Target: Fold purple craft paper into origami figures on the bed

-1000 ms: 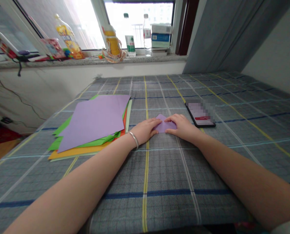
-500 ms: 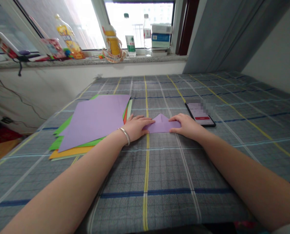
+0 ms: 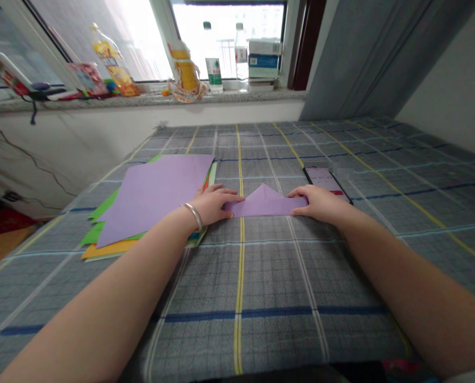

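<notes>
Two hands are laid flat on a folded lilac paper (image 3: 265, 203), peaked at its middle, the left hand (image 3: 213, 206) on its left end and the right hand (image 3: 321, 205) on its right, fingers held narrow and straight, near the centre of a checked cloth cover (image 3: 269, 287). A stack of coloured paper sheets (image 3: 153, 197) is placed toward the cover's left edge, and a smartphone (image 3: 325, 181) lies just beyond the right hand.

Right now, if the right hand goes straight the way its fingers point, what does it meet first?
The right hand meets the folded lilac paper first; it seems already to touch that paper's end.
</notes>
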The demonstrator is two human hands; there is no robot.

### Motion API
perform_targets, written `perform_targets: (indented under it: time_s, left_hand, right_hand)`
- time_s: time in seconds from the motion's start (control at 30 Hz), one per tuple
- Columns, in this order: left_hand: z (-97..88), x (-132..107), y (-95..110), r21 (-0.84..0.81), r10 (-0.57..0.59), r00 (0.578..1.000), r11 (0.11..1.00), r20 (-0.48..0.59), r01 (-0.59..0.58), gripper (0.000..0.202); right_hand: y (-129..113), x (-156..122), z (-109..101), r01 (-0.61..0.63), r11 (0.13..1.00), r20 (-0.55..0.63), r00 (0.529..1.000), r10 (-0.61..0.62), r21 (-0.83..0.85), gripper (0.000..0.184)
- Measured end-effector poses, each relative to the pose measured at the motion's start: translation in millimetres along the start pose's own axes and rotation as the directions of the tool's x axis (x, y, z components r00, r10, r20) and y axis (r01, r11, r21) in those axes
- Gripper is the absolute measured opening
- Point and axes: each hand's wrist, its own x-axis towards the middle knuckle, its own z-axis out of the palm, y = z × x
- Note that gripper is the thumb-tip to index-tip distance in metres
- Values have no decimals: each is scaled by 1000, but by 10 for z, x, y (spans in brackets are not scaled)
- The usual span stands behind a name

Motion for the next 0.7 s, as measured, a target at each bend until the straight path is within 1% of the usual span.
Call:
perform_targets:
  time_s: [0.17,0.27,0.37,0.47,0.53,0.57,0.6,0.63,0.67,0.7]
  left_hand:
    - [-49,-24,-15,0,-21,998,1000,52,21,55]
    - [-76,-29,-28,14,-32,997,999,71,31,55]
    - [-97,-28,-35,19,-31,995,999,96,30,56]
    - [-107,-40,-5,35,-43,993,999,110,39,57]
    - [-105,-66,52,99,-63,997,993,49,58,64]
    - [-102,-85,92,152,-78,997,985,-16,79,70]
    - [-99,-105,138,215,-61,994,973,-93,80,77]
    - [-96,-125,187,268,-19,990,962,-139,56,80]
    - [-93,-143,236,306,38,987,952,-157,12,78]
    - [-88,-156,282,337,91,985,941,-150,-35,76]
  right_hand:
    - [28,-18,-68,-82,994,27,996,84,-69,45]
    - [43,-26,-99,-98,991,44,994,103,-93,46]
    - [52,-33,-116,-110,990,57,992,115,-84,45]
    - [54,-47,-131,-137,990,81,987,140,-40,44]
    - [49,-61,-148,-151,988,86,985,151,-12,47]
    - [45,-69,-160,-152,988,84,985,152,-1,49]
    - [41,-78,-172,-153,988,83,985,151,7,50]
    - [37,-86,-185,-150,989,86,985,148,14,52]
    - [34,-93,-197,-145,989,92,985,143,19,53]
    - [35,-99,-207,-138,990,100,986,135,23,54]
